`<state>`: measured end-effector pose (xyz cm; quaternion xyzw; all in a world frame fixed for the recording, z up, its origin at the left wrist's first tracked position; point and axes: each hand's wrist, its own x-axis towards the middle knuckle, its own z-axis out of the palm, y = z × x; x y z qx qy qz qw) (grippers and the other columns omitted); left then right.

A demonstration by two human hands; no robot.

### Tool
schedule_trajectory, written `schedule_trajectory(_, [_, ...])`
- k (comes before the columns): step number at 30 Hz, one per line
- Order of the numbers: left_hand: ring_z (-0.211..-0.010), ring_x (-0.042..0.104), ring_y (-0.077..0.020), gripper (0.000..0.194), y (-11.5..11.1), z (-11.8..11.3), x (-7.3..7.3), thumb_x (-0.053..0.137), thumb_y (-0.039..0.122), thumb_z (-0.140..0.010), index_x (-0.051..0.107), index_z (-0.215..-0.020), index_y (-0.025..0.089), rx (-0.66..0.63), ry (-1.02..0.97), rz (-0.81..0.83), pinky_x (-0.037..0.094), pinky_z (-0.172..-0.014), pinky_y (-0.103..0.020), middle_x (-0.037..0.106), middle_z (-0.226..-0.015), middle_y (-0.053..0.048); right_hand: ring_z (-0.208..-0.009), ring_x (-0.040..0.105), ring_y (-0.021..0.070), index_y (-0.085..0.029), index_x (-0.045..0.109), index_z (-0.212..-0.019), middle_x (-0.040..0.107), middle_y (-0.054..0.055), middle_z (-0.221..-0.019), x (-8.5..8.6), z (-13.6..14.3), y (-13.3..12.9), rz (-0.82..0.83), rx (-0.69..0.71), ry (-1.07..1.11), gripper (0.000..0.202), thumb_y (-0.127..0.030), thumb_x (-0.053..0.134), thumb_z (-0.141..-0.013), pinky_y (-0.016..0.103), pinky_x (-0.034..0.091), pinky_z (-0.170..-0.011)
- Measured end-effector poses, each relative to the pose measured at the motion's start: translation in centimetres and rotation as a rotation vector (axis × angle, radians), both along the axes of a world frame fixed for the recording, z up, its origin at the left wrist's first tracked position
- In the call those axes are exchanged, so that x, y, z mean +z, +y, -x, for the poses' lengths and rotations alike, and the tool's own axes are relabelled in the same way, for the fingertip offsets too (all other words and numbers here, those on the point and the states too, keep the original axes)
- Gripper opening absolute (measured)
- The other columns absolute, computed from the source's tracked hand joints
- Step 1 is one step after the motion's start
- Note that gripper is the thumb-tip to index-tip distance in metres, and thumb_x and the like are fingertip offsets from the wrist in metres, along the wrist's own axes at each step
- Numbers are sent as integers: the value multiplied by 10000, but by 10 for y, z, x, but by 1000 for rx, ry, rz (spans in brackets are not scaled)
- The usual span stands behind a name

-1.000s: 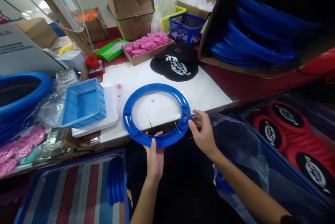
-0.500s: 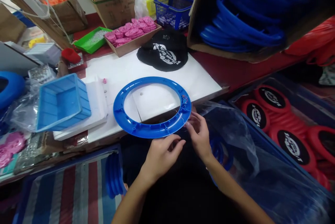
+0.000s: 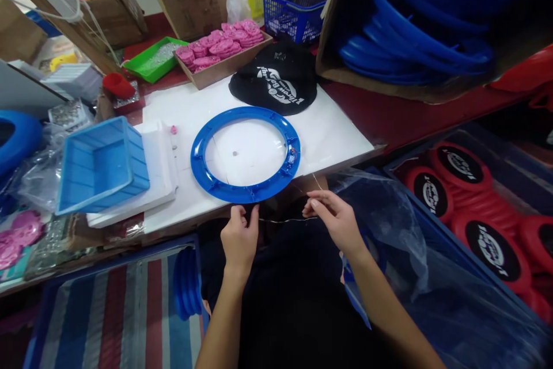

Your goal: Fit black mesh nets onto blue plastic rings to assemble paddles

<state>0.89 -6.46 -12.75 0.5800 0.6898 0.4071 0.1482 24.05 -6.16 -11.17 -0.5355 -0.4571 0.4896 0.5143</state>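
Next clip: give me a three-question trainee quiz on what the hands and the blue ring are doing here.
1. True or false: the blue ring is lifted off the white board.
2. What do the left hand and right hand stretch between them?
A. a thin wire
B. a pink disc
C. a black cloth
3. Fill in: left of the ring sits an empty light blue ____.

Key:
1. False; the ring lies flat on the board, and neither hand holds it.
2. A; each hand pinches one end in its grip.
3. Tray.
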Motion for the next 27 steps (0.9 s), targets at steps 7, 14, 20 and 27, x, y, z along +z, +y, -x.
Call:
schedule_trajectory(7, [-536, 575, -143, 244, -37, 3, 4, 593, 354, -1061, 763, -955, 214, -286, -412, -69, 480, -601, -264, 627, -620, -1, -738, 716, 187, -247, 758, -1125, 707, 2, -821, 23, -3, 16, -14, 34, 302, 217, -385, 766, -958, 338, 641, -657])
schedule_trajectory(14, [-596, 671, -188, 355, -93, -35, -23, 430, 342, -1104, 770, -1080, 242, -879, -234, -245, 527, -578, -322, 715, -704, -71, -736, 694, 197, -243, 724, -1095, 680, 5, -809, 21, 2, 38, 76, 26, 279, 274, -444, 762, -913, 351, 638, -636])
schedule_trajectory(20, [-660, 661, -171, 235, -96, -85, -46, 525, 303, -1078, 720, -1137, 185, -1123, 308, -58, 444, -558, -295, 704, -822, -58, -850, 739, 236, -225, 739, -1112, 742, 59, -905, 3, 4, 36, 44, 107, -42, 376, -579, 700, -992, 394, 681, -727])
schedule_trajectory(27, [-839, 690, -210, 230, -92, -105, -55, 524, 237, -1095, 689, -1242, 177, -1315, 567, 56, 492, -717, -343, 712, -960, -73, -1380, 569, 378, -253, 667, -1319, 609, 176, -1432, 19, 6, 14, -460, -308, -746, 357, -352, 745, -984, 656, 501, -1146])
